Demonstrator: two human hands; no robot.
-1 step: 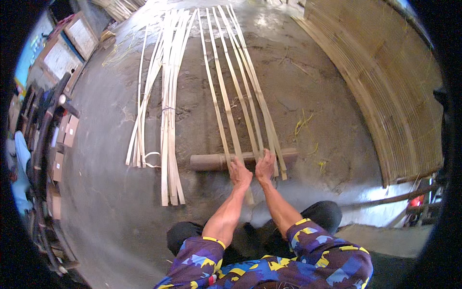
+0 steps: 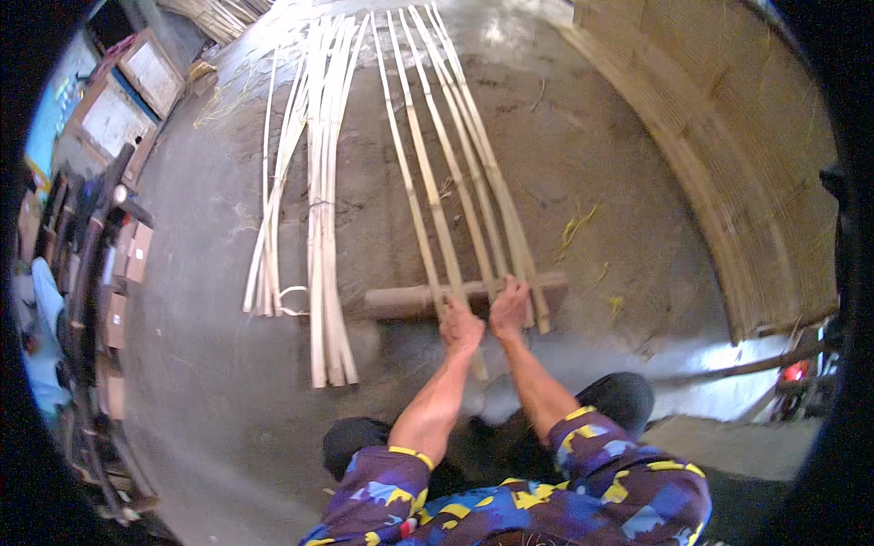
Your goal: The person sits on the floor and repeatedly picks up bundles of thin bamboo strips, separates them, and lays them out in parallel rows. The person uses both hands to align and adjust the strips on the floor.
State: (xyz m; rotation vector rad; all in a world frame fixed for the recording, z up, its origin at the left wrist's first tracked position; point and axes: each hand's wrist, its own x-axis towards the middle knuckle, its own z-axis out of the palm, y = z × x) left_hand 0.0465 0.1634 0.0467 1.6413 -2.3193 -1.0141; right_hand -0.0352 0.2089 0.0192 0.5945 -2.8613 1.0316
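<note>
Several long, pale bamboo strips (image 2: 428, 164) stretch away from me side by side, their near ends resting across a brown bamboo tube (image 2: 401, 302). My left hand (image 2: 462, 326) is closed around the near part of the left strips, just on my side of the tube. Close to its right, my right hand (image 2: 509, 308) has its fingers closed on a strip over the tube. The rightmost strips (image 2: 519, 246) pass beyond that hand, ends lying past the tube. The fingertips of both hands are partly hidden.
Left of these lies a tied bundle of pale bamboo strips (image 2: 325, 246), with looser strips (image 2: 273, 223) beside it. A large woven bamboo panel (image 2: 710, 164) stands along the right. Dark poles (image 2: 91, 264) and brown boxes (image 2: 114, 318) line the left. Yellow string scraps (image 2: 575, 224) lie on the floor.
The whole view has shifted slightly, with the floor items a little further right. Both hands keep their places on the strips.
</note>
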